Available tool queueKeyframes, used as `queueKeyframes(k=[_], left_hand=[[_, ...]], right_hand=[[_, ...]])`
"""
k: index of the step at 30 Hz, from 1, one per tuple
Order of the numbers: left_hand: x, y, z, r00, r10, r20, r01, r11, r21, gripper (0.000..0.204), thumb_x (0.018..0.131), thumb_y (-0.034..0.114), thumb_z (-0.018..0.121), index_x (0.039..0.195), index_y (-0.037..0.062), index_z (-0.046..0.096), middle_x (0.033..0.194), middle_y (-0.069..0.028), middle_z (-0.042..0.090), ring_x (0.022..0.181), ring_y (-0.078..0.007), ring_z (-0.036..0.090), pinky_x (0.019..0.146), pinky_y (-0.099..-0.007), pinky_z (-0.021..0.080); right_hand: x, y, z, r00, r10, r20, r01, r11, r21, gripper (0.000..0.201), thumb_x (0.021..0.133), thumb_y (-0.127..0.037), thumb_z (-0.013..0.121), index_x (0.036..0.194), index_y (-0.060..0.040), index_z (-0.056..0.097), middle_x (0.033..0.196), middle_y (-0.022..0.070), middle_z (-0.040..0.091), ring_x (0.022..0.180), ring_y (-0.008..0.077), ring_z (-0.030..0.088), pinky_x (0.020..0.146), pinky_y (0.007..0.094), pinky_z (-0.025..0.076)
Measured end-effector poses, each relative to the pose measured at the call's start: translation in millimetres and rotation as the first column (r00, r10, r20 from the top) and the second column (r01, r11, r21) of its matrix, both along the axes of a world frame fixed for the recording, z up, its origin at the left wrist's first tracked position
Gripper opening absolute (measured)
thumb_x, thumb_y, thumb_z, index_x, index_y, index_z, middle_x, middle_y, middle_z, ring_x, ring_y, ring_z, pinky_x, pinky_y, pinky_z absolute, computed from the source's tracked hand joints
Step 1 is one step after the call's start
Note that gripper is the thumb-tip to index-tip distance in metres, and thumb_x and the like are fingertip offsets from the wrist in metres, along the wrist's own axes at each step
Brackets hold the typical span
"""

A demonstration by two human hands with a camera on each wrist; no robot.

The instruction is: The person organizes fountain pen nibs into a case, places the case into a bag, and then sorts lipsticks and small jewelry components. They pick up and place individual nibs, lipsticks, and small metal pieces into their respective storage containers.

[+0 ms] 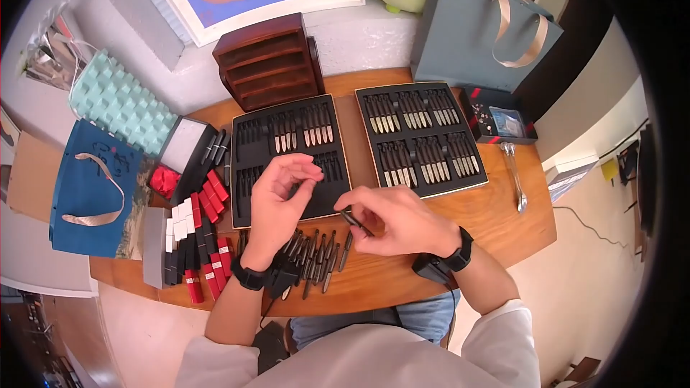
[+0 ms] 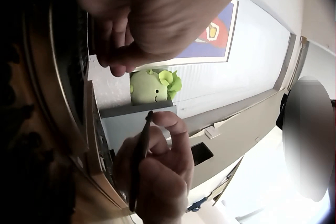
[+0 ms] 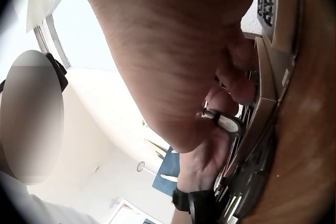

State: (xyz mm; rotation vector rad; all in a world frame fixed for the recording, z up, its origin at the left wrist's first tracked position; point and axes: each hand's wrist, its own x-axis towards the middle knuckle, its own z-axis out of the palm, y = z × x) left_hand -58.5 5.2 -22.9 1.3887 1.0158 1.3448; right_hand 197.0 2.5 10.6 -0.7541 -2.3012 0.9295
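My right hand (image 1: 406,219) pinches a slim dark piece (image 1: 356,222) between thumb and fingers, over the front of the table. In the right wrist view the piece (image 3: 229,123) shows a pale oval end. My left hand (image 1: 277,205) is beside it, fingers loosely bent and nothing seen in them, over the left black tray (image 1: 260,156). That tray holds rows of dark-handled pieces with pale ends, partly hidden by the hand. The right black tray (image 1: 421,133) carries full-looking rows of similar pieces. A loose pile of slim dark pieces (image 1: 314,259) lies below the hands.
Red, white and black small boxes (image 1: 192,248) crowd the table's left side by a blue bag (image 1: 97,187). A brown wooden rack (image 1: 269,61) stands behind the trays. At right are a grey bag (image 1: 467,36), a black box (image 1: 496,118) and metal cutlery (image 1: 516,179).
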Motion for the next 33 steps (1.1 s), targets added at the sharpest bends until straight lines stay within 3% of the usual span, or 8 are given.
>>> queueKeyframes(k=[2,4,8,11,13,17,19,33], left_hand=[[5.7,-2.5,6.5,0.999,-0.042,0.006,0.042,0.999,-0.022,0.038,0.101,-0.014,0.070,0.136,-0.0008,0.064,0.123,-0.0097,0.075,0.112,-0.0179,0.075,0.103,-0.0333,0.059],[5.0,-2.6,7.7,0.992,-0.124,0.013,0.124,0.992,-0.023,0.040,0.102,-0.006,0.077,0.140,-0.0010,0.065,0.129,-0.0115,0.075,0.115,-0.0185,0.075,0.105,-0.0339,0.060],[4.1,-8.9,11.0,0.957,-0.274,0.100,0.285,0.951,-0.121,0.038,0.107,-0.003,0.073,0.145,-0.0034,0.066,0.130,-0.0105,0.075,0.119,-0.0190,0.076,0.106,-0.0338,0.061],[0.3,-6.8,5.1,0.956,-0.285,0.066,0.292,0.945,-0.145,0.032,0.107,-0.004,0.073,0.139,-0.0049,0.069,0.129,-0.0119,0.077,0.120,-0.0197,0.076,0.107,-0.0338,0.062],[-2.5,-4.8,0.6,0.959,-0.268,0.096,0.278,0.953,-0.122,0.030,0.106,-0.004,0.074,0.136,-0.0052,0.070,0.128,-0.0127,0.077,0.120,-0.0201,0.076,0.106,-0.0340,0.063],[6.9,-7.5,15.9,0.970,-0.193,0.147,0.207,0.974,-0.088,0.027,0.104,-0.005,0.075,0.131,-0.0048,0.073,0.128,-0.0149,0.079,0.121,-0.0214,0.077,0.107,-0.0347,0.063],[6.0,-5.6,10.8,0.967,-0.196,0.162,0.210,0.975,-0.075,0.028,0.104,-0.006,0.076,0.132,-0.0043,0.072,0.130,-0.0158,0.079,0.121,-0.0218,0.077,0.108,-0.0352,0.063],[1.2,-2.6,7.9,0.950,-0.128,0.284,0.143,0.989,-0.035,0.033,0.101,-0.012,0.074,0.133,-0.0021,0.070,0.137,-0.0223,0.076,0.128,-0.0309,0.076,0.112,-0.0406,0.061]], right_hand=[[-1.1,2.7,-2.6,0.986,-0.078,-0.147,0.083,0.996,0.030,0.043,0.086,-0.005,0.080,0.128,-0.0082,0.072,0.081,0.0059,0.065,0.064,0.0209,0.067,0.060,0.0371,0.054],[-2.9,7.2,-7.2,0.975,-0.106,-0.194,0.121,0.990,0.070,0.044,0.088,-0.003,0.080,0.131,-0.0077,0.073,0.083,0.0061,0.064,0.066,0.0200,0.066,0.060,0.0368,0.054],[-3.4,13.1,-12.6,0.951,-0.155,-0.268,0.197,0.971,0.138,0.042,0.091,0.003,0.078,0.132,-0.0047,0.078,0.097,0.0084,0.069,0.076,0.0192,0.071,0.065,0.0326,0.058],[-3.0,13.0,-13.8,0.935,-0.189,-0.299,0.232,0.966,0.116,0.037,0.092,0.003,0.079,0.128,-0.0039,0.080,0.104,0.0085,0.072,0.082,0.0192,0.074,0.070,0.0295,0.061],[-3.6,16.0,-13.9,0.908,-0.199,-0.369,0.266,0.953,0.142,0.037,0.092,0.003,0.079,0.128,-0.0053,0.081,0.104,0.0079,0.073,0.080,0.0161,0.072,0.065,0.0288,0.059],[0.7,18.9,-14.8,0.923,-0.192,-0.333,0.243,0.962,0.121,0.037,0.094,0.004,0.080,0.130,-0.0059,0.082,0.104,0.0071,0.073,0.075,0.0123,0.068,0.062,0.0268,0.055],[-0.1,19.6,-19.8,0.910,-0.163,-0.382,0.218,0.970,0.104,0.036,0.095,0.004,0.079,0.129,-0.0049,0.082,0.104,0.0062,0.073,0.072,0.0096,0.065,0.060,0.0251,0.052],[-1.5,16.7,-16.1,0.914,-0.198,-0.355,0.232,0.971,0.054,0.032,0.095,0.002,0.081,0.126,-0.0032,0.083,0.102,0.0056,0.073,0.070,0.0088,0.064,0.061,0.0255,0.053]])
